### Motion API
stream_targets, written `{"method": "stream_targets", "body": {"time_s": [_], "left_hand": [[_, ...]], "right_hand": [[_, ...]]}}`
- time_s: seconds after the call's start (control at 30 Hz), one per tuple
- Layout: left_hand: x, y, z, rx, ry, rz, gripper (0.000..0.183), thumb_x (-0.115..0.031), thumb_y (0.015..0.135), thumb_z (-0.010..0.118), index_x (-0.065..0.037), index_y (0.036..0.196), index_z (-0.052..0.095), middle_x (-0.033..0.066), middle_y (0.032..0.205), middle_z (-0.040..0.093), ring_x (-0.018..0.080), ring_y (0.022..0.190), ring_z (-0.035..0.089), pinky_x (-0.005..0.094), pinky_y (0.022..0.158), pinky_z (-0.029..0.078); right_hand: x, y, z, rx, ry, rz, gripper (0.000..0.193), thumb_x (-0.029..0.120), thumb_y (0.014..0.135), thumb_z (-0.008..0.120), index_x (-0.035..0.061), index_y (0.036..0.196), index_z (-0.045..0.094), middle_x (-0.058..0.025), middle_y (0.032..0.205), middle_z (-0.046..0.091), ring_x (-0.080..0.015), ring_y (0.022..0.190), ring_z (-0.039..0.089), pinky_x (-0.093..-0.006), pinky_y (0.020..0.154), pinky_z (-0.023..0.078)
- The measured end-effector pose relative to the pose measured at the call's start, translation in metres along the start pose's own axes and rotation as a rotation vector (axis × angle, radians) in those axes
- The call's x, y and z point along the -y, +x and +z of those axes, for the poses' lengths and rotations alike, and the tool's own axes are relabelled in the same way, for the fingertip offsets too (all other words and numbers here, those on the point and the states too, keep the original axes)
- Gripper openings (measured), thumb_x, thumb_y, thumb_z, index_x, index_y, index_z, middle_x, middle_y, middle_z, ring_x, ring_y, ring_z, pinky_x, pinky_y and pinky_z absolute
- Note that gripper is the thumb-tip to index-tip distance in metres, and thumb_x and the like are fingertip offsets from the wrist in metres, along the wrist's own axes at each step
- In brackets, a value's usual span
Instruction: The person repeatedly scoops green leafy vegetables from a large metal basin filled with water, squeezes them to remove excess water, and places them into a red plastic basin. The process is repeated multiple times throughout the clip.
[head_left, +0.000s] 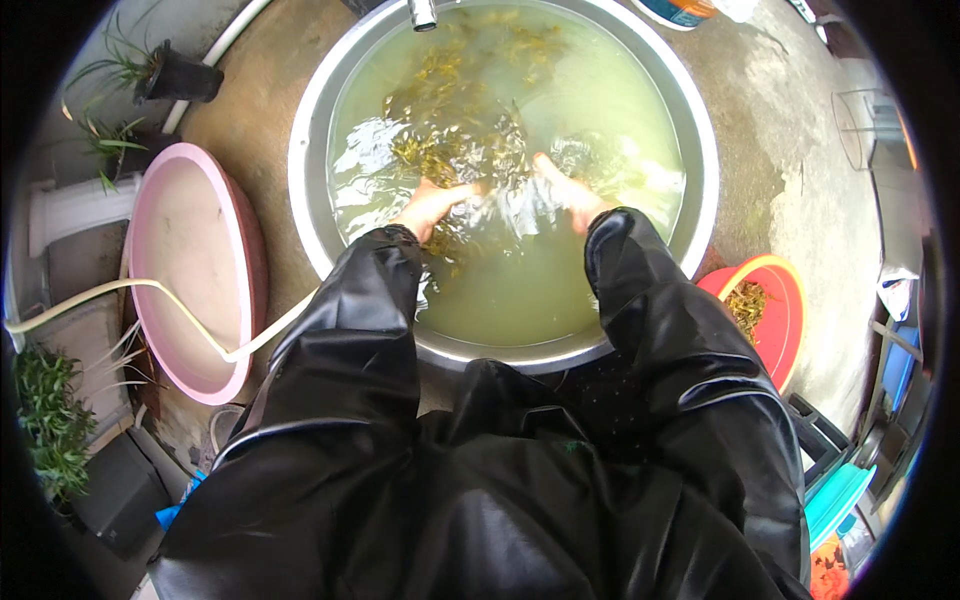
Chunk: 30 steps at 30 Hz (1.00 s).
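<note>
A wide metal basin (303,170) holds cloudy greenish water (520,300) with yellow-brown leafy strands (440,85) drifting in it, thickest toward the far left. Both of my hands dip into the water near the middle. My left hand (428,207) lies beside some strands, its thumb stretched out to the right. My right hand (574,197) is a little apart from it, thumb pointing away from me. Both hands look open from the stretched thumbs, while the other fingers are hidden under the murky surface. No object shows in either hand. Black glossy sleeves cover my arms to the wrists.
A metal spout (423,14) hangs over the basin's far rim. At left, a pink tub (150,240) of cloudy water has a pale hose (268,340) across it. A red basket (795,320) with more strands stands at right. Potted plants (180,78) line the left side.
</note>
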<state>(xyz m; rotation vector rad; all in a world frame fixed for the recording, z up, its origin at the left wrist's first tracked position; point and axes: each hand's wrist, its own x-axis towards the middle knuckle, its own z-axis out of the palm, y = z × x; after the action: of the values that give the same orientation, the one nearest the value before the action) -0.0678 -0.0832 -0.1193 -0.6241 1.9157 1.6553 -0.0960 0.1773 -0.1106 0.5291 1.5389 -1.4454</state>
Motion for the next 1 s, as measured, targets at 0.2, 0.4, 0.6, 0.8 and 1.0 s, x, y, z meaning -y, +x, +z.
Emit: {"method": "stream_targets", "body": {"time_s": [0.2, 0.4, 0.6, 0.8, 1.0], "left_hand": [[-0.023, -0.033, 0.025, 0.107, -0.048, 0.136, 0.052, -0.018, 0.07, 0.078, 0.004, 0.114, 0.06, 0.0107, 0.105, 0.066, 0.0205, 0.094, 0.06, 0.0321, 0.086, 0.046], [-0.073, -0.089, 0.032, -0.046, -0.116, 0.1, 0.052, -0.023, 0.073, 0.079, 0.001, 0.114, 0.059, 0.0099, 0.11, 0.064, 0.0202, 0.107, 0.056, 0.0354, 0.097, 0.039], [-0.099, -0.126, 0.027, -0.137, -0.305, 0.354, 0.047, -0.018, 0.079, 0.077, 0.001, 0.118, 0.059, 0.009, 0.112, 0.065, 0.0201, 0.104, 0.06, 0.0351, 0.097, 0.043], [-0.112, -0.143, -0.015, -0.116, -0.45, 0.508, 0.041, -0.021, 0.089, 0.068, 0.002, 0.122, 0.058, 0.0085, 0.118, 0.063, 0.0184, 0.103, 0.061, 0.033, 0.091, 0.048], [-0.124, -0.156, -0.038, -0.222, -0.451, 0.46, 0.042, -0.022, 0.089, 0.069, 0.004, 0.121, 0.057, 0.0099, 0.116, 0.063, 0.0192, 0.099, 0.063, 0.0336, 0.088, 0.051]], "right_hand": [[-0.012, 0.002, 0.036, -0.151, 0.212, -0.023, 0.031, 0.022, 0.089, 0.065, 0.0064, 0.116, 0.067, -0.0176, 0.136, 0.051, -0.0256, 0.123, 0.048, -0.0397, 0.097, 0.044], [-0.003, -0.046, 0.051, -0.584, 0.401, -0.487, 0.034, 0.011, 0.07, 0.075, -0.0052, 0.097, 0.06, -0.0078, 0.076, 0.061, -0.0172, 0.065, 0.055, -0.0335, 0.058, 0.046], [0.035, -0.113, 0.06, -0.661, 0.539, -0.642, 0.019, 0.007, 0.063, 0.074, -0.0039, 0.075, 0.064, -0.0094, 0.067, 0.063, -0.017, 0.06, 0.057, -0.032, 0.059, 0.047], [0.069, -0.179, 0.06, -0.959, 0.257, -0.798, 0.033, 0.018, 0.06, 0.076, -0.0043, 0.078, 0.062, -0.021, 0.074, 0.063, -0.0316, 0.07, 0.064, -0.0377, 0.068, 0.051], [0.088, -0.213, 0.045, -1.082, 0.161, -0.992, 0.029, 0.016, 0.059, 0.072, -0.0036, 0.075, 0.058, -0.0223, 0.084, 0.062, -0.0374, 0.081, 0.062, -0.0416, 0.076, 0.05]]}}
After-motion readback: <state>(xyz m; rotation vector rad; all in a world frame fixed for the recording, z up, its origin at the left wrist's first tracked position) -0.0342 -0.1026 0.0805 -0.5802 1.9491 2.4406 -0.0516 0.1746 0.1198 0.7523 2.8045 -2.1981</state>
